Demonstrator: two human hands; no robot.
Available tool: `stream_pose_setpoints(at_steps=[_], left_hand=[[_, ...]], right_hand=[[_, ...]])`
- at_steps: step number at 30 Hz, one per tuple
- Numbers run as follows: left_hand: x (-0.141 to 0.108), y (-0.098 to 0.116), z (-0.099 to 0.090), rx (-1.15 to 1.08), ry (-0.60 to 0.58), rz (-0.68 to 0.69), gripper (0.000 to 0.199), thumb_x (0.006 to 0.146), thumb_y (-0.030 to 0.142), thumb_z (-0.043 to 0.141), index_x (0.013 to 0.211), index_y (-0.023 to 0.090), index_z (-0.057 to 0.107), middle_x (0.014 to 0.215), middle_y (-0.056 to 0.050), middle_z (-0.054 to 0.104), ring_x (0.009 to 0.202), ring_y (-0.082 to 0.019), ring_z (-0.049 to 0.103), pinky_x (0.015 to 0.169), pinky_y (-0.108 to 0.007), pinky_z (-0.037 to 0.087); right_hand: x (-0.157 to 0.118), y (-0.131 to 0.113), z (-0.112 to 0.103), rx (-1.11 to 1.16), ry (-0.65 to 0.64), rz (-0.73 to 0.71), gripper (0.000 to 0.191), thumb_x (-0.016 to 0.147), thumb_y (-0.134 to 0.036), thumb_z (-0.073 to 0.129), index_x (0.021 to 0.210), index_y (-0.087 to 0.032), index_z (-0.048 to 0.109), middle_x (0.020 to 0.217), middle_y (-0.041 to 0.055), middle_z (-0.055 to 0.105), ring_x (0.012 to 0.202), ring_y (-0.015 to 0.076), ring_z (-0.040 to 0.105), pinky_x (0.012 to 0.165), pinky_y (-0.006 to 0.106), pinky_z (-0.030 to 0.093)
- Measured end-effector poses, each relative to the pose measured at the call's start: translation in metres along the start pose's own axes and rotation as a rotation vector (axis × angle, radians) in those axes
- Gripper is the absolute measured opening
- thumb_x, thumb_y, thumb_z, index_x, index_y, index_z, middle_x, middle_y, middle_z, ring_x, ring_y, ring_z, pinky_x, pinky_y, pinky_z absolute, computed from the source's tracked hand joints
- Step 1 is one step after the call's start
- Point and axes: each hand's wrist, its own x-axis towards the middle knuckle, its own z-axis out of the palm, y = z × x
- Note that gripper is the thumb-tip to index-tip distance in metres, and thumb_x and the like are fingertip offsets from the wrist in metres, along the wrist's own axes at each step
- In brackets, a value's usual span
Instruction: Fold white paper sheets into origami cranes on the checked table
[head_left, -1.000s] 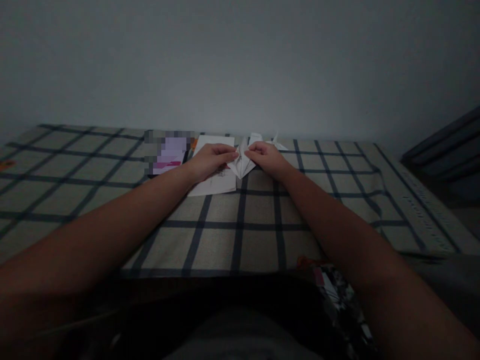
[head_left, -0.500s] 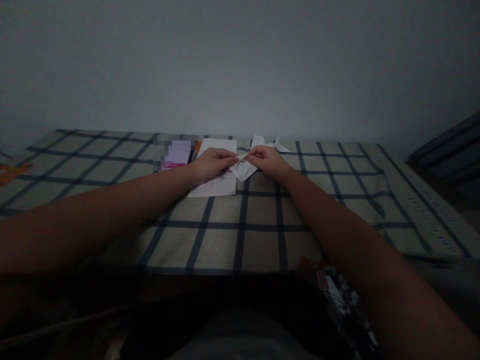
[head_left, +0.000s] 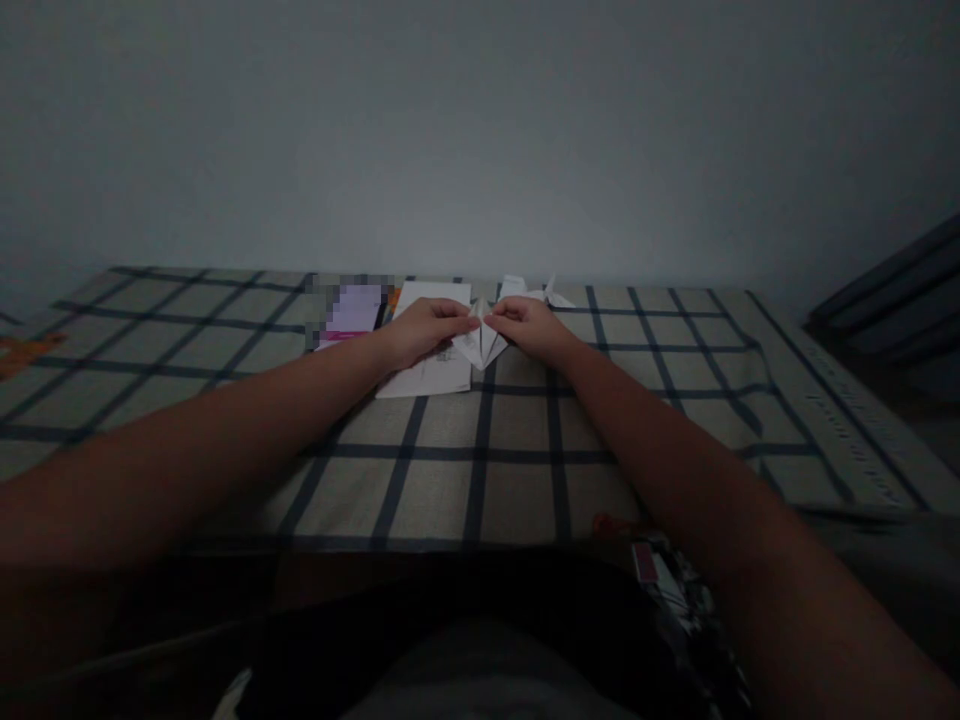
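Note:
A folded piece of white paper is pinched between both hands, its lower point facing me and a crease running down its middle. My left hand grips its left side with thumb and fingers, above a white printed sheet on the cloth. On the right side, my right hand holds the paper between thumb and fingertips. Behind that hand lies a white folded paper figure with pointed tips, and beside it another white paper piece.
A checked cloth covers the table, which meets a plain wall. Left of the sheet lies a phone with a lit purple screen. An orange item sits at the far left. Dark patterned fabric is below the table edge.
The folded paper's top now stands up in a narrow peak between my hands, and its middle crease shows more clearly. Both hands stay nearly in place; the view has shifted slightly.

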Motion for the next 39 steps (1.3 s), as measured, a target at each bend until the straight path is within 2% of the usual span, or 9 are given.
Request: stream_pose_setpoints(at_steps=[4, 10, 16, 22, 26, 30, 33, 36, 39], left_hand=[[-0.001, 0.0, -0.001, 0.047, -0.01, -0.013, 0.022, 0.073, 0.033, 0.08, 0.081, 0.015, 0.069, 0.052, 0.005, 0.051, 0.038, -0.004, 0.034, 0.039, -0.023, 0.015], [-0.002, 0.002, 0.0, 0.092, -0.02, -0.002, 0.023, 0.074, 0.034, 0.078, 0.081, 0.015, 0.068, 0.052, 0.006, 0.048, 0.039, -0.004, 0.034, 0.039, -0.022, 0.016], [-0.001, 0.001, -0.003, 0.179, -0.057, -0.002, 0.027, 0.074, 0.04, 0.078, 0.077, 0.016, 0.067, 0.05, 0.006, 0.044, 0.04, -0.005, 0.032, 0.04, -0.023, 0.015], [-0.001, 0.003, 0.002, -0.079, -0.011, -0.016, 0.02, 0.07, 0.032, 0.078, 0.073, 0.014, 0.07, 0.065, -0.001, 0.06, 0.055, -0.008, 0.049, 0.049, -0.02, 0.033], [-0.002, 0.003, 0.003, -0.111, 0.004, -0.031, 0.023, 0.068, 0.032, 0.081, 0.078, 0.014, 0.074, 0.073, -0.003, 0.067, 0.062, -0.009, 0.055, 0.056, -0.021, 0.04], [-0.001, -0.001, 0.0, -0.067, -0.016, -0.024, 0.026, 0.07, 0.035, 0.081, 0.082, 0.013, 0.077, 0.073, -0.005, 0.069, 0.058, -0.009, 0.053, 0.052, -0.021, 0.037], [0.0, -0.002, -0.002, -0.02, -0.038, -0.004, 0.028, 0.073, 0.037, 0.079, 0.086, 0.012, 0.078, 0.068, -0.004, 0.067, 0.052, -0.007, 0.047, 0.047, -0.021, 0.03], [-0.003, 0.0, -0.002, 0.064, -0.055, 0.005, 0.031, 0.076, 0.039, 0.076, 0.091, 0.012, 0.079, 0.056, 0.0, 0.057, 0.044, -0.005, 0.036, 0.042, -0.021, 0.02], [-0.005, 0.002, -0.002, 0.138, -0.067, 0.024, 0.035, 0.078, 0.042, 0.075, 0.095, 0.012, 0.079, 0.049, 0.003, 0.048, 0.041, -0.005, 0.031, 0.041, -0.022, 0.015]], right_hand=[[0.0, 0.001, -0.001, 0.006, 0.017, -0.005, 0.019, 0.081, -0.033, 0.057, 0.072, -0.017, 0.058, 0.072, 0.0012, 0.057, 0.069, 0.0144, 0.05, 0.067, 0.028, 0.04], [0.0, 0.003, 0.0, 0.02, 0.018, -0.038, 0.021, 0.082, -0.036, 0.056, 0.075, -0.016, 0.058, 0.074, 0.0019, 0.056, 0.071, 0.015, 0.051, 0.067, 0.028, 0.04], [-0.001, 0.003, 0.002, 0.086, -0.01, -0.058, 0.02, 0.083, -0.036, 0.058, 0.078, -0.018, 0.055, 0.073, -0.0003, 0.053, 0.066, 0.0126, 0.047, 0.063, 0.027, 0.039], [-0.001, 0.002, 0.002, 0.116, 0.047, 0.006, 0.015, 0.083, -0.033, 0.058, 0.077, -0.019, 0.053, 0.07, -0.0011, 0.051, 0.065, 0.013, 0.047, 0.06, 0.026, 0.039], [0.001, 0.005, 0.003, 0.193, 0.029, 0.019, 0.012, 0.082, -0.028, 0.06, 0.079, -0.019, 0.052, 0.074, -0.0011, 0.053, 0.068, 0.0126, 0.05, 0.063, 0.026, 0.041], [0.005, 0.014, 0.007, 0.224, -0.029, -0.024, 0.02, 0.077, -0.029, 0.068, 0.086, -0.019, 0.054, 0.082, 0.0006, 0.056, 0.075, 0.0146, 0.053, 0.067, 0.027, 0.045], [0.006, 0.019, 0.009, 0.17, -0.006, -0.051, 0.024, 0.076, -0.031, 0.071, 0.089, -0.019, 0.055, 0.085, 0.0018, 0.058, 0.078, 0.0165, 0.054, 0.068, 0.029, 0.047], [0.005, 0.018, 0.011, 0.111, 0.033, -0.036, 0.022, 0.076, -0.03, 0.07, 0.088, -0.02, 0.054, 0.088, 0.0029, 0.06, 0.084, 0.0185, 0.054, 0.072, 0.03, 0.048], [0.004, 0.014, 0.01, 0.102, 0.037, -0.025, 0.022, 0.075, -0.03, 0.069, 0.085, -0.021, 0.053, 0.085, 0.0018, 0.058, 0.082, 0.0183, 0.053, 0.069, 0.029, 0.046]])
